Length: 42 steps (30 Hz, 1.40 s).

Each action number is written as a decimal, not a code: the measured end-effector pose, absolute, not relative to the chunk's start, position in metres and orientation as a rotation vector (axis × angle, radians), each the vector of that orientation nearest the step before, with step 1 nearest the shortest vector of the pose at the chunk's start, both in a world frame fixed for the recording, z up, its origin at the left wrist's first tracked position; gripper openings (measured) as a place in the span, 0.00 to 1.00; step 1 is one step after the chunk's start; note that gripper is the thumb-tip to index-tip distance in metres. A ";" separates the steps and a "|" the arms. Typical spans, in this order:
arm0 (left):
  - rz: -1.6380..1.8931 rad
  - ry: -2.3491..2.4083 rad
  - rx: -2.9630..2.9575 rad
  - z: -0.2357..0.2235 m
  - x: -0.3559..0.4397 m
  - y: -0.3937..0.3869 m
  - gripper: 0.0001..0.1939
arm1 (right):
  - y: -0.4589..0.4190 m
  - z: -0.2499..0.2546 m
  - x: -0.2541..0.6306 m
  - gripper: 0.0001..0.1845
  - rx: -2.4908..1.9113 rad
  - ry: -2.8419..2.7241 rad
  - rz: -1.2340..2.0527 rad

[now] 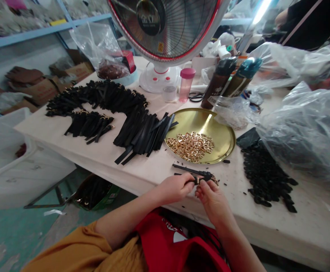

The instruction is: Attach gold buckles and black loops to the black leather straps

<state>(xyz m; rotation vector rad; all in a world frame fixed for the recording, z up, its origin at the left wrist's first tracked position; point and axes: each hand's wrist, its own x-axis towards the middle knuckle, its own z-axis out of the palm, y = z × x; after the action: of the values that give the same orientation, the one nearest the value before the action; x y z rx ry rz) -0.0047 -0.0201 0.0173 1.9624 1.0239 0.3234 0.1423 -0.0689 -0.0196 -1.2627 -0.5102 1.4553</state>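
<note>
Black strap [194,181] | between left hand [178,187], right hand [213,198] (buckle [198,180] showing) | both pinching it

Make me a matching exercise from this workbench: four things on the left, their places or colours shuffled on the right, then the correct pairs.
Things:
1. Small metal buckles
2. Electric fan
3. Tall tumbler
4. Black strap

Places or colours:
A. Pink, standing upright on the table
B. Held between the left hand and the right hand
C. Heaped on the round gold-coloured tray
D. Ringed in red, on a white base

Right pairs: 1-C, 2-D, 3-A, 4-B
</note>
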 end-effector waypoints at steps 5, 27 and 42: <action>0.330 0.938 1.437 0.016 0.002 -0.027 0.07 | -0.080 -0.014 0.132 0.10 -1.485 -0.885 1.157; 0.399 0.897 1.225 0.020 0.001 -0.053 0.09 | -0.093 -0.011 0.144 0.09 -1.382 -0.857 1.371; 0.407 0.985 1.337 0.012 0.008 -0.053 0.07 | -0.091 -0.009 0.147 0.10 -1.467 -0.924 1.262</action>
<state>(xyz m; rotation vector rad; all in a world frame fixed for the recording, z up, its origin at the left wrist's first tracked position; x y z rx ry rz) 0.0082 -0.0531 0.0118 1.3367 0.9852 0.4069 0.1472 -0.0906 -0.0090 -1.4668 -0.9242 1.2620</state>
